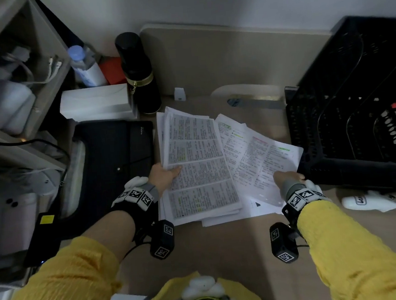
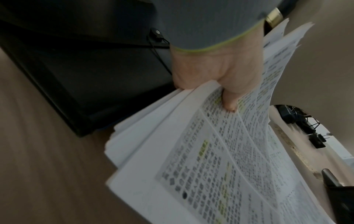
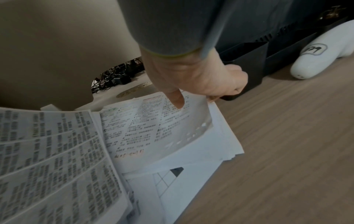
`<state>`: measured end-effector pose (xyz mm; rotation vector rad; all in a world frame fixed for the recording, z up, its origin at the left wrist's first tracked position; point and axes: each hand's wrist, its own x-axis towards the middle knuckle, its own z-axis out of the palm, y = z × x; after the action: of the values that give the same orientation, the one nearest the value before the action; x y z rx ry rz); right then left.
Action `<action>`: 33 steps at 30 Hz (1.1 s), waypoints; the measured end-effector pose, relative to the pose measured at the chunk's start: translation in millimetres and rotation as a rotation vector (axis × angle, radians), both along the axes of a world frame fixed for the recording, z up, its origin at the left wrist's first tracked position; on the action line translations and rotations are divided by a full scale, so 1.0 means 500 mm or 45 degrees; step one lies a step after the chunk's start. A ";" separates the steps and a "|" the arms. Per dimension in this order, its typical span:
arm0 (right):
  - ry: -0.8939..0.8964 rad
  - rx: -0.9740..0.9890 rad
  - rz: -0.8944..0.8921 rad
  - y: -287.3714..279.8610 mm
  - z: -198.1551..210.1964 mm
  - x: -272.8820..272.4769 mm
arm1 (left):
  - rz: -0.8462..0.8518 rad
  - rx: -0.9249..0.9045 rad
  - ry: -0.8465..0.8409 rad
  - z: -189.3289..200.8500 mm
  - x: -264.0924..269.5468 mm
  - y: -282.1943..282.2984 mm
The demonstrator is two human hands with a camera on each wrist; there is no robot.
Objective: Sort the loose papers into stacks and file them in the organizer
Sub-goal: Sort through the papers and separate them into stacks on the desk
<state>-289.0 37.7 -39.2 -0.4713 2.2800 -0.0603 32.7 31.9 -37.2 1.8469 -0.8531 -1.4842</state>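
1. So, nearest the camera are two yellow sleeves with tracker cuffs on the wrists, reaching toward 12 o'clock over the wooden desk (image 1: 224, 248).
2. Left hand (image 1: 163, 175) is clamped on the left edge of a thick stack of papers (image 1: 198, 164): thumb (image 2: 229, 103) on top of the printed page, the other fingers hidden underneath. The left wrist view shows that stack tilted up off the desk on its held side.
3. Right hand (image 1: 288, 178) pinches the near right corner of a separate sheet (image 1: 259, 154), thumb (image 3: 177, 98) pressed flat on the print, fingers curled under the edge.
4. Papers are white, dense with small text in boxed columns, with yellow and green highlighter marks. The right sheet fans out toward 2 o'clock, and more loose sheets lie flat under both.
5. Black mesh organizer (image 1: 355, 102) sits at 3 o'clock, just beside the right hand.
6. At 9 o'clock is a black document case (image 1: 113, 152); further back at 11, a black flask with a gold band (image 1: 137, 73), a white box and a water bottle (image 1: 84, 66).
7. Past that, a beige panel and a plain wall.
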 end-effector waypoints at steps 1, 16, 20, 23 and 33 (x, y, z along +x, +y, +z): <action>0.001 0.010 -0.004 0.004 -0.006 -0.005 | 0.004 0.002 -0.001 -0.001 0.001 0.001; -0.258 -0.703 0.000 0.038 0.070 0.033 | 0.012 -0.063 -0.013 0.024 -0.005 0.023; -0.601 -0.683 0.055 0.044 0.094 0.066 | 0.015 -0.061 -0.045 0.029 -0.005 0.028; -0.805 -0.482 0.170 0.060 0.105 0.086 | 0.016 -0.064 -0.057 0.034 -0.006 0.031; -1.086 -0.506 0.340 0.106 0.110 0.103 | 0.006 -0.046 -0.108 0.050 -0.004 0.045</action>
<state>-237.5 90.6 15.8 -0.7735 1.3527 -0.4885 30.9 54.6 -12.4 1.8956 -0.9087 -1.3871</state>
